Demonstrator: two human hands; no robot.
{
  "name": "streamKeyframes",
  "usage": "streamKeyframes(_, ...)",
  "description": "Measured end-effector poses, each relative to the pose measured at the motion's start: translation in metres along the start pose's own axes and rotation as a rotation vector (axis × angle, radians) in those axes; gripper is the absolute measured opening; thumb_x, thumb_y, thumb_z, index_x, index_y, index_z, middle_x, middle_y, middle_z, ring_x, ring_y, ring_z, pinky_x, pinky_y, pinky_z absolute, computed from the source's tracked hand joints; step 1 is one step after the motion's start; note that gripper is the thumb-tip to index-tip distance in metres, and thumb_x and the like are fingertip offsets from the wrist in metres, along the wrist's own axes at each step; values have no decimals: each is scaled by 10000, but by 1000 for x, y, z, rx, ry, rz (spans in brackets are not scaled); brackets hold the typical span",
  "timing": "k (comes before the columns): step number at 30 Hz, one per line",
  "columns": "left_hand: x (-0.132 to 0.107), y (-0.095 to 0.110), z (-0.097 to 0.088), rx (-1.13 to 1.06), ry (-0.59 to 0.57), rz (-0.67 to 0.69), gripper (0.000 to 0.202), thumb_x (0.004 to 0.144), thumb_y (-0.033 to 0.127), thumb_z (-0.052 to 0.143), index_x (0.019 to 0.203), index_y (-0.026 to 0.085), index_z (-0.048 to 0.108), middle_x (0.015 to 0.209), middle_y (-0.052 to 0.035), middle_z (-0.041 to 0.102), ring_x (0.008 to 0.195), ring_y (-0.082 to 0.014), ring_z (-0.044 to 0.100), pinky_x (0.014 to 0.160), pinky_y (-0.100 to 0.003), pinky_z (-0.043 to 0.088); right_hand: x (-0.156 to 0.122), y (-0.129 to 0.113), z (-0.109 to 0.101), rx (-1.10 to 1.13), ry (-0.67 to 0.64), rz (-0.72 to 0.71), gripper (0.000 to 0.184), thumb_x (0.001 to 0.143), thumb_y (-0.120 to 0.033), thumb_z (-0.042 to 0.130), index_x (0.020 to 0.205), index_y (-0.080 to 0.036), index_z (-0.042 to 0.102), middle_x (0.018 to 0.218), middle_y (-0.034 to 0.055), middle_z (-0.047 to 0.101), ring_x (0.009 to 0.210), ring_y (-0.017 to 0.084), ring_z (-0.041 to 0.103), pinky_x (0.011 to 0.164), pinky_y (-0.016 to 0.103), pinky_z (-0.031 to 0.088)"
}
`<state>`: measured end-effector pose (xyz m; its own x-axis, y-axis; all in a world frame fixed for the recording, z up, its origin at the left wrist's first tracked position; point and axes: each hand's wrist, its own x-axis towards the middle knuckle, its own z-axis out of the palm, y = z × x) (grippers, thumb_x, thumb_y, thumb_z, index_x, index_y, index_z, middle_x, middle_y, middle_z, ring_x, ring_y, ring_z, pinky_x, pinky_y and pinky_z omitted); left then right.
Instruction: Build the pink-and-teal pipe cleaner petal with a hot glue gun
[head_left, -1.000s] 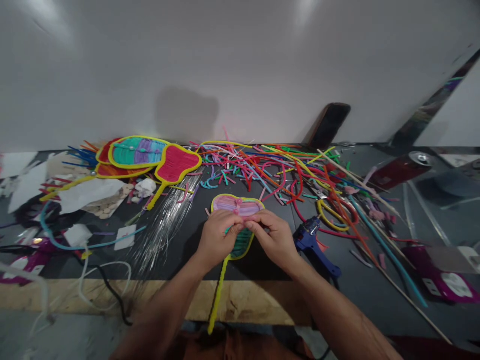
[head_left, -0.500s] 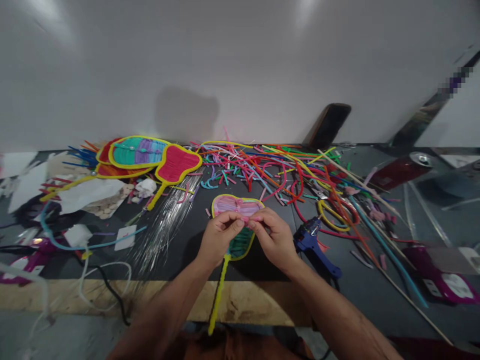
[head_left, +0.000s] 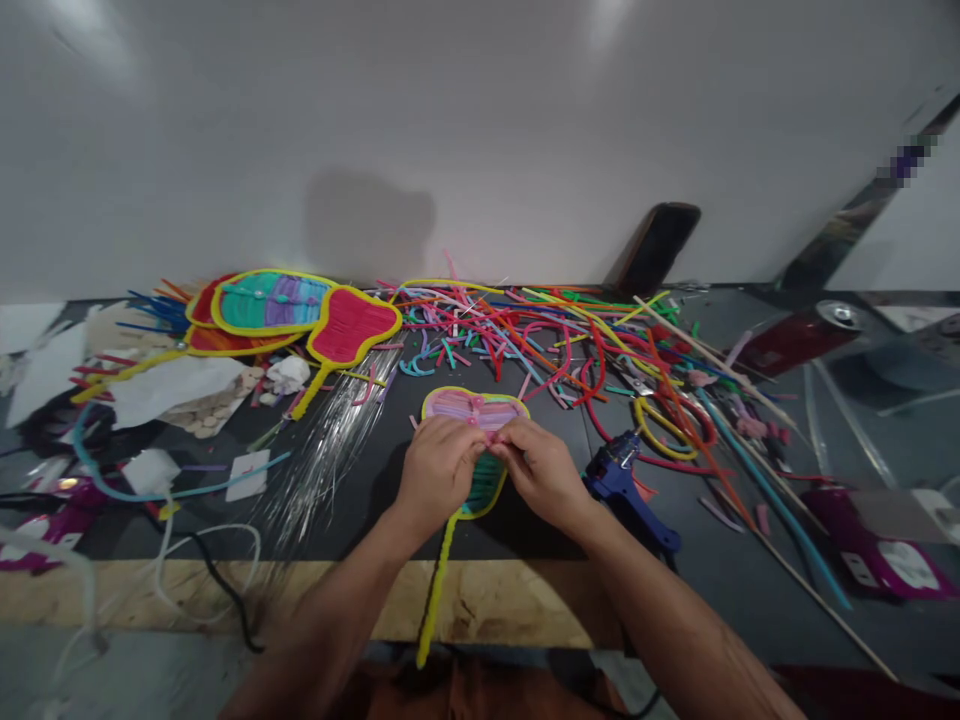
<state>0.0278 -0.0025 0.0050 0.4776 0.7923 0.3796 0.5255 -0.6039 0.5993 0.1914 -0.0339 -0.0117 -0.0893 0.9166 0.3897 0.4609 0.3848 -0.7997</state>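
My left hand (head_left: 442, 468) and my right hand (head_left: 541, 470) meet fingertip to fingertip over a pipe-cleaner fan (head_left: 491, 485). Both are closed in a pinch on a small pink piece of pipe cleaner (head_left: 490, 436), mostly hidden by the fingers. The fan has a yellow edge, pink and lilac strips at the top and green ones below. Its twisted yellow handle (head_left: 436, 590) points toward me past the table edge. Right of my right hand, a blue hot glue gun (head_left: 628, 490) lies on the dark tabletop.
Loose pipe cleaners (head_left: 517, 340) heap along the wall. Finished fans (head_left: 274, 302) lie at the back left above silver tinsel strands (head_left: 330, 460). A phone (head_left: 660, 250) leans on the wall. To the right are a red can (head_left: 799, 340) and a magenta device (head_left: 877, 550).
My fingers have curled in closer around the pink piece, and my left hand has turned slightly over it. The fan stays in place.
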Motion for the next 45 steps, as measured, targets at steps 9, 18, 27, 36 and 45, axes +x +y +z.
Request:
streamKeyframes(9, -3, 7, 5, -553, -9, -355, 202, 842, 336, 572, 829, 167, 682, 798, -12, 699, 778, -156, 625, 746, -244, 475, 0, -9, -2, 259, 127, 85, 108, 870, -235, 578, 825, -212, 673, 788, 27, 674, 718, 148, 613, 664, 270, 483)
streamKeyframes(18, 3, -2, 0, 38, -94, 42, 172, 806, 187, 502, 694, 184, 633, 710, -30, 654, 753, -173, 588, 766, -307, 442, 1, -5, -4, 109, 63, 41, 74, 831, -190, 614, 799, -202, 680, 747, 29, 676, 718, 153, 617, 683, 268, 481)
streamKeyframes(27, -2, 5, 8, -430, -16, -370, 188, 835, 342, 596, 877, 184, 689, 830, -7, 716, 763, -143, 637, 725, -234, 484, -1, -10, 0, 348, 219, 188, 86, 834, -238, 620, 765, -205, 660, 723, 4, 646, 674, 135, 582, 643, 258, 456)
streamKeyframes(36, -5, 4, 14, -745, -10, -458, 235, 808, 379, 622, 791, 148, 665, 757, -14, 667, 721, -137, 596, 697, -242, 480, -3, -16, 5, 301, 219, 128, 123, 863, -216, 569, 773, -210, 652, 748, 15, 657, 702, 142, 587, 669, 269, 464)
streamKeyframes(45, -2, 1, 0, -98, 80, -53, 186, 897, 243, 486, 779, 177, 615, 745, -16, 640, 742, -150, 576, 716, -277, 424, -2, -6, 7, 431, 114, 290, 92, 791, -290, 659, 793, -224, 724, 765, 17, 726, 699, 164, 638, 680, 288, 498)
